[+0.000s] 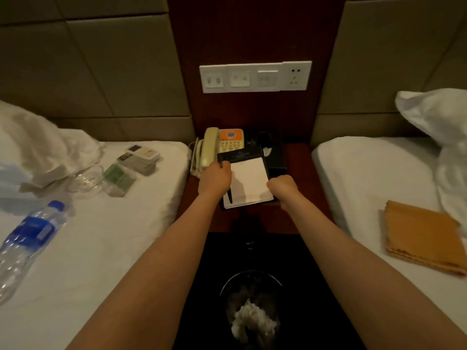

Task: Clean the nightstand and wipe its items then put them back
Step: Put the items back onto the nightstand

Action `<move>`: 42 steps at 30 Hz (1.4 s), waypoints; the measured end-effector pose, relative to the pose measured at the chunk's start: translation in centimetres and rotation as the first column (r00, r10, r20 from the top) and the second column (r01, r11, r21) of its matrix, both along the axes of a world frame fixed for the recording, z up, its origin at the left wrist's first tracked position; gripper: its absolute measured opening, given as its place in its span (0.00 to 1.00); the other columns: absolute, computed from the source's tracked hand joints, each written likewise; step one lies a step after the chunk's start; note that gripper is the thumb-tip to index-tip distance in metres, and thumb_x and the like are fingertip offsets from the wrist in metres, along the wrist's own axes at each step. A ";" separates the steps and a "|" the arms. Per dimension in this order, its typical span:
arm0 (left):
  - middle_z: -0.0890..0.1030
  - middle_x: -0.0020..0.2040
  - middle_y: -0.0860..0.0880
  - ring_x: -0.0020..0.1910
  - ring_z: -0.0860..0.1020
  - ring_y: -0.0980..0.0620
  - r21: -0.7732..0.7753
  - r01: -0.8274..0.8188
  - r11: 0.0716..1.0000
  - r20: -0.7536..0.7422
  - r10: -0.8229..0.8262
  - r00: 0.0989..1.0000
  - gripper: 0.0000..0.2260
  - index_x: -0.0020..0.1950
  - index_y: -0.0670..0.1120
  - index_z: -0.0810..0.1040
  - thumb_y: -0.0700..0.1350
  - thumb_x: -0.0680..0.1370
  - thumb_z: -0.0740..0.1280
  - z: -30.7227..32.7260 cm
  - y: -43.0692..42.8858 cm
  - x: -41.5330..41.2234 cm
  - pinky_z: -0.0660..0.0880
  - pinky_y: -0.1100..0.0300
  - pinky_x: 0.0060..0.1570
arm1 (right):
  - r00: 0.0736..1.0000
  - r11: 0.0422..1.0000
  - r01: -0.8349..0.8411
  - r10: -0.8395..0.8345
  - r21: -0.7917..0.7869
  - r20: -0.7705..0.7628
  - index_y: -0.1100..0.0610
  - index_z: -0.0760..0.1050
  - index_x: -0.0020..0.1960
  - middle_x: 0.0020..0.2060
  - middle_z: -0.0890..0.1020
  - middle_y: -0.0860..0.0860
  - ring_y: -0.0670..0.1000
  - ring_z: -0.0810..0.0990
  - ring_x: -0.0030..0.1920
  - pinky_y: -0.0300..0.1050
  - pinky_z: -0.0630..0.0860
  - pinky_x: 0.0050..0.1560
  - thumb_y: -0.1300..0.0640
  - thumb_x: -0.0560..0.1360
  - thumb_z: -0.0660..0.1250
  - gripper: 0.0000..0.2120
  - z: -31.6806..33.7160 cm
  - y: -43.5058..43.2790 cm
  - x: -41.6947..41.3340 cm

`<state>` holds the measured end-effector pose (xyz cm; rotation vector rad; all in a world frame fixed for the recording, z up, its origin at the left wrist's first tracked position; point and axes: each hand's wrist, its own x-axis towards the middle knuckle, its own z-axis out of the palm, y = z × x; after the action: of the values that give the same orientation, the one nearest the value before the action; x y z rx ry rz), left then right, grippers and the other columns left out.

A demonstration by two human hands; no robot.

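Observation:
A black notepad holder with white paper lies on the dark red nightstand, a black pen along its left side. My left hand grips the holder's left edge and my right hand grips its right edge. Behind it stand a beige telephone with an orange panel and a black tissue box. On the left bed lie a water bottle, a glass ashtray, a green packet and small card packs. An orange cloth lies folded on the right bed.
A white switch and socket panel is on the wall above the nightstand. A black bin with crumpled white tissue stands on the floor between the beds. White pillows lie at both bed heads.

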<state>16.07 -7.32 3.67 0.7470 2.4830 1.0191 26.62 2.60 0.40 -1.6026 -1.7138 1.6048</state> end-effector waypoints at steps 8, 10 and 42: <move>0.68 0.34 0.46 0.33 0.66 0.48 -0.030 0.173 0.984 -0.058 -0.175 0.983 0.17 0.35 0.42 0.64 0.48 0.82 0.52 -0.8 8.6 3.9 0.59 0.57 0.30 | 0.984 0.984 0.176 -0.176 0.038 -0.003 0.67 0.70 0.64 0.60 0.75 0.62 0.63 0.75 0.59 0.53 0.75 0.56 0.64 0.74 0.59 0.18 -0.4 8.7 6.5; 0.67 0.31 0.47 0.31 0.67 0.49 -0.045 0.193 0.980 -0.071 -0.196 0.978 0.18 0.33 0.44 0.63 0.49 0.82 0.52 -1.2 10.4 4.6 0.58 0.58 0.28 | 0.979 0.977 0.206 -0.206 0.049 0.001 0.67 0.70 0.64 0.61 0.75 0.63 0.64 0.75 0.59 0.57 0.75 0.59 0.64 0.73 0.60 0.20 -0.5 10.5 7.6; 0.72 0.66 0.41 0.62 0.73 0.42 0.008 0.138 0.990 0.103 -0.138 0.985 0.16 0.61 0.44 0.76 0.33 0.79 0.54 -9.9 26.9 4.6 0.72 0.57 0.56 | 0.943 0.961 0.265 -0.277 -0.083 -0.186 0.66 0.74 0.38 0.36 0.77 0.56 0.55 0.77 0.41 0.50 0.79 0.41 0.67 0.75 0.62 0.08 -7.4 20.7 4.8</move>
<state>20.69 19.61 -6.19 0.8318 2.3084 0.9834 31.44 23.30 -7.03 -1.5673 -1.2963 1.6234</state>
